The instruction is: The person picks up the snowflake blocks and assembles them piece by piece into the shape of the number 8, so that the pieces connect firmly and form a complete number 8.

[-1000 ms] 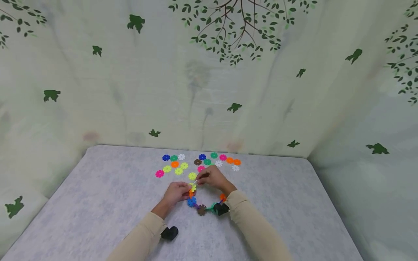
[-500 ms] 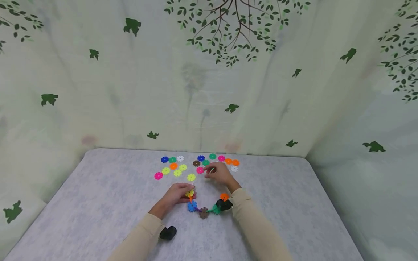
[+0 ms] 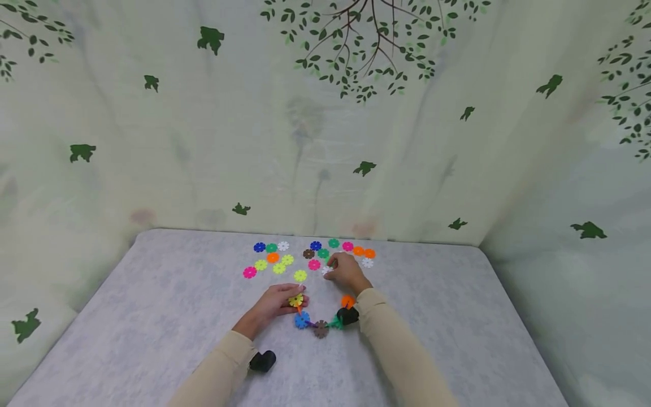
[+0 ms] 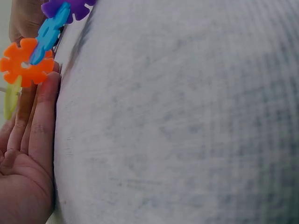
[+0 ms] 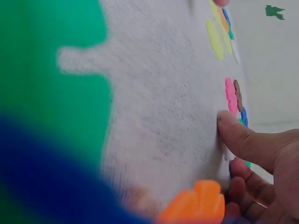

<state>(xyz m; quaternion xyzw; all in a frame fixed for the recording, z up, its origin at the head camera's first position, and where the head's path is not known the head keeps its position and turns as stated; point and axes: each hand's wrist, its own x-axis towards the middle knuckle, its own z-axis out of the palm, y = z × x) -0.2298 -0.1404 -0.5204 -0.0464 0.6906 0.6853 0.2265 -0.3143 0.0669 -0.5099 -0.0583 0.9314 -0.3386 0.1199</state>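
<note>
My left hand (image 3: 277, 302) pinches the left end of a chain of interlocking flower-shaped plastic discs, at a yellow disc (image 3: 296, 300); a whitish edge shows at its fingertips. From there the chain curves through orange (image 4: 25, 63), light blue (image 3: 302, 320), purple (image 4: 74, 8), brown (image 3: 321, 329) and green discs (image 3: 335, 321) to an orange disc (image 3: 348, 302) beneath the right wrist. My right hand (image 3: 348, 271) pinches a loose white disc (image 3: 326, 271) between thumb and fingers, low over the table. That disc is mostly hidden by fingers in the right wrist view.
Several loose discs lie flat toward the table's back edge, among them a pink disc (image 3: 314, 264), a yellow disc (image 3: 300, 275) and a white disc (image 3: 368, 263). Black wrist cameras (image 3: 263, 361) hang under both sleeves. A leaf-printed curtain (image 3: 325, 141) rises behind the table (image 3: 152, 316).
My right hand has left the chain's left end, moved away to the right among the loose discs, and taken a white one, which has shifted nearer. My left hand stays on the chain.
</note>
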